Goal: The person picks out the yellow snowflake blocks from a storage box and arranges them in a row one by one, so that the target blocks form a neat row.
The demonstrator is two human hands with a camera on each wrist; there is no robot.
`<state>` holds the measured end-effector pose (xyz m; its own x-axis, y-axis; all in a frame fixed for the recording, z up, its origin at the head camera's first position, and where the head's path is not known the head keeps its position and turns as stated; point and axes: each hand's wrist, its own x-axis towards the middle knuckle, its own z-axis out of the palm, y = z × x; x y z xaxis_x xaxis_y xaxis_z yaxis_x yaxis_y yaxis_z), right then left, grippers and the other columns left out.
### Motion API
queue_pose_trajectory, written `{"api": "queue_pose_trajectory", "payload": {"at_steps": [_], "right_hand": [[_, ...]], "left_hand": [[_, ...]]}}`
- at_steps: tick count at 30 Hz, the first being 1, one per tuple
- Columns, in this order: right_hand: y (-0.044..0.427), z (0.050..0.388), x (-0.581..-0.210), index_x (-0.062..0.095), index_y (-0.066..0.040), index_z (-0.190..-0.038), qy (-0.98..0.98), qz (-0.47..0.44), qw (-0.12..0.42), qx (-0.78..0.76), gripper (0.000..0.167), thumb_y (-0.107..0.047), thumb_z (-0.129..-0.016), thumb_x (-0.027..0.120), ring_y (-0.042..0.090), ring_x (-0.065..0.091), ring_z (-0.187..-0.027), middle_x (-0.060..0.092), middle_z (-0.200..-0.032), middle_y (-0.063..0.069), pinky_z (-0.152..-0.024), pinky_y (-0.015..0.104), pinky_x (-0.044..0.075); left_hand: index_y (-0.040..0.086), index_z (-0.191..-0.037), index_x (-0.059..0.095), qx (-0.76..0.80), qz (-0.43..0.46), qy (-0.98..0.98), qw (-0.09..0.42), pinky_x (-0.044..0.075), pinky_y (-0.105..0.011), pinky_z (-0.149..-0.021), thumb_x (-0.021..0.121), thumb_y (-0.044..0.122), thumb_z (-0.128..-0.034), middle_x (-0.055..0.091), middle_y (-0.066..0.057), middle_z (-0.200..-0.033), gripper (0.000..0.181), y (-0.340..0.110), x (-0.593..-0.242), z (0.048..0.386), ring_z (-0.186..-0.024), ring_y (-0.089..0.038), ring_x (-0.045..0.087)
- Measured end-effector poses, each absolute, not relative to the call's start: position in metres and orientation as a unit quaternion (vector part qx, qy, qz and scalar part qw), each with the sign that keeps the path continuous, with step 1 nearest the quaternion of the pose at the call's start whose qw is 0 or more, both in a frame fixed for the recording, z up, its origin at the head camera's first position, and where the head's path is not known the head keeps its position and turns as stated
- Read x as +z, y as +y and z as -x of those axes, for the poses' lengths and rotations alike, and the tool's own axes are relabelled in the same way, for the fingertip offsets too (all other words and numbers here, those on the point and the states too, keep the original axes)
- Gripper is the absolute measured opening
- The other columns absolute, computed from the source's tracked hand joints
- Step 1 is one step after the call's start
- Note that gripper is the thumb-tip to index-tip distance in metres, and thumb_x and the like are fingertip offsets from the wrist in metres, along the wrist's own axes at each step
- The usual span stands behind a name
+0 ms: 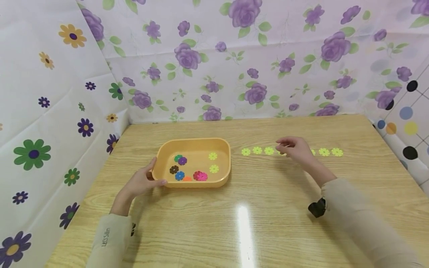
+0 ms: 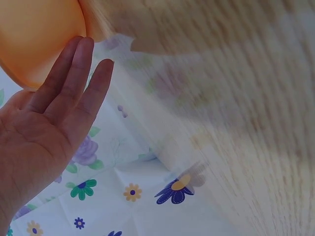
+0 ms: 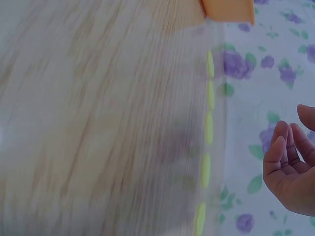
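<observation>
My left hand [image 1: 140, 181] holds the near left corner of an orange plastic basin [image 1: 197, 184], its thumb along the front rim. In the left wrist view, the fingers [image 2: 74, 78] of that hand lie against the basin's outer wall [image 2: 44, 29]. Over a row of yellow-green snowflake discs hovers my right hand [image 1: 296, 149], fingers loosely bent, nothing visible in them. It partly covers the middle of the row; a disc at the left end [image 1: 246, 152] and one at the right end [image 1: 337, 152] show clearly. Inside the basin are two more yellow-green discs, one being the upper disc [image 1: 212, 156].
Several other snowflake discs lie in the basin, including a purple disc [image 1: 182, 161], a brown disc [image 1: 174, 169], a blue disc [image 1: 180, 175] and a pink disc [image 1: 202, 176]. The wooden table [image 1: 201, 227] meets a flowered sheet [image 1: 214, 67] at the back and sides.
</observation>
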<state>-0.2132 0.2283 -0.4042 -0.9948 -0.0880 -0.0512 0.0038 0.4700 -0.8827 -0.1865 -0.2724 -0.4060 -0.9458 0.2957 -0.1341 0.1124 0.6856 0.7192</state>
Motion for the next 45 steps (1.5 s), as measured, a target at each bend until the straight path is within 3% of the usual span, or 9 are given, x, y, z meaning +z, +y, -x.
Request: {"api": "queue_pose_trajectory", "payload": {"at_steps": [6, 13, 17, 23, 30, 37, 45], "right_hand": [[0.197, 0.215, -0.399, 0.058, -0.002, -0.116, 0.847, 0.038, 0.048, -0.527, 0.035, -0.022, -0.088, 0.062, 0.027, 0.057, -0.085, 0.059, -0.098, 0.014, -0.073, 0.041, 0.048], [0.16, 0.217, -0.395, 0.061, -0.002, -0.112, 0.836, 0.059, 0.047, -0.544, 0.031, -0.017, -0.085, 0.065, 0.023, 0.058, -0.079, 0.062, -0.092, 0.011, -0.072, 0.044, 0.048], [0.14, 0.218, -0.393, 0.062, -0.002, -0.109, 0.832, 0.064, 0.048, -0.549, 0.03, -0.016, -0.083, 0.067, 0.016, 0.058, -0.075, 0.061, -0.089, 0.008, -0.069, 0.039, 0.049], [0.114, 0.22, -0.39, 0.062, -0.003, -0.11, 0.828, 0.057, 0.057, -0.555, 0.032, -0.014, -0.081, 0.069, 0.017, 0.058, -0.077, 0.061, -0.091, 0.009, -0.063, 0.028, 0.048], [0.086, 0.222, -0.391, 0.059, 0.0, -0.117, 0.815, 0.067, 0.067, -0.572, 0.042, -0.013, -0.08, 0.071, 0.021, 0.059, -0.08, 0.061, -0.096, 0.012, -0.072, 0.044, 0.05], [0.065, 0.227, -0.393, 0.058, 0.002, -0.119, 0.814, 0.075, 0.067, -0.572, 0.045, -0.012, -0.079, 0.072, 0.022, 0.06, -0.079, 0.061, -0.101, 0.015, -0.066, 0.036, 0.052], [0.037, 0.231, -0.395, 0.055, 0.005, -0.12, 0.814, 0.072, 0.069, -0.573, 0.045, -0.009, -0.08, 0.07, 0.026, 0.061, -0.078, 0.058, -0.099, 0.018, -0.068, 0.036, 0.053]], "left_hand": [[0.0, -0.145, 0.006, 0.381, -0.114, 0.909, 0.124, 0.047, -0.041, -0.083, 0.073, 0.033, -0.0773, 0.043, -0.032, -0.128, 0.1, -0.272, -0.405, 0.187, -0.094, -0.026, 0.06], [-0.001, -0.144, 0.007, 0.385, -0.12, 0.907, 0.118, 0.048, -0.04, -0.081, 0.073, 0.031, -0.0779, 0.049, -0.032, -0.121, 0.099, -0.273, -0.404, 0.186, -0.092, -0.025, 0.061], [-0.001, -0.144, 0.006, 0.381, -0.118, 0.909, 0.12, 0.048, -0.039, -0.081, 0.072, 0.031, -0.0779, 0.051, -0.032, -0.12, 0.099, -0.272, -0.404, 0.186, -0.091, -0.024, 0.061], [-0.001, -0.144, 0.005, 0.385, -0.117, 0.907, 0.122, 0.048, -0.041, -0.081, 0.072, 0.028, -0.0786, 0.051, -0.033, -0.118, 0.098, -0.273, -0.404, 0.186, -0.09, -0.025, 0.061], [-0.002, -0.144, 0.005, 0.39, -0.117, 0.905, 0.125, 0.048, -0.041, -0.082, 0.072, 0.026, -0.0793, 0.05, -0.033, -0.119, 0.097, -0.273, -0.405, 0.187, -0.091, -0.025, 0.061], [0.0, -0.144, 0.006, 0.378, -0.113, 0.911, 0.121, 0.047, -0.041, -0.084, 0.072, 0.034, -0.0772, 0.048, -0.032, -0.123, 0.101, -0.272, -0.407, 0.188, -0.092, -0.025, 0.061], [0.003, -0.145, 0.007, 0.382, -0.103, 0.91, 0.124, 0.044, -0.045, -0.088, 0.074, 0.035, -0.0755, 0.046, -0.03, -0.127, 0.102, -0.273, -0.408, 0.188, -0.095, -0.026, 0.06]]}}
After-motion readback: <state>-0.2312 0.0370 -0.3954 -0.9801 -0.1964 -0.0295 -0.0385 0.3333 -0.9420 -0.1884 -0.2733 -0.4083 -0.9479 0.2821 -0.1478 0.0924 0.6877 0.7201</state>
